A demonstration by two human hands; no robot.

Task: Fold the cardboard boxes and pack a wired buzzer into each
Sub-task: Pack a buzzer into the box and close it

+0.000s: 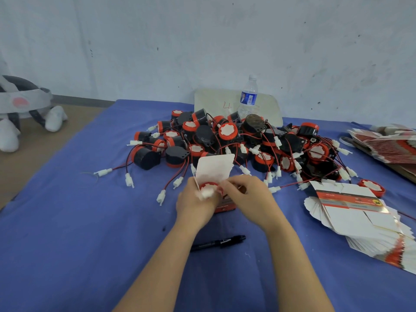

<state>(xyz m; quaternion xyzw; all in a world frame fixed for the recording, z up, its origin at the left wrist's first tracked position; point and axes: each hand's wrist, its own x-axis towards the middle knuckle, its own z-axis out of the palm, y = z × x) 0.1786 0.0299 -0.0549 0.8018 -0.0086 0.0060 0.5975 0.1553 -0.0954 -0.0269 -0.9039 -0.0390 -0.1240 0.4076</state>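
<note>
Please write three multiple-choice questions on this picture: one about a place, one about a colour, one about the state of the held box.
1. Where does the black marker lie?
A. on the cloth, between the forearms
B. on the buzzer pile
C. on the flat boxes
2. What colour is the cloth?
A. green
B. blue
C. white
3. The top flap of the box between the left hand and right hand is
A. standing open
B. shut
C. torn off
Answers: 1 A, it lies on bare cloth; 2 B, the cloth is blue; 3 A, the white flap stands up.
</note>
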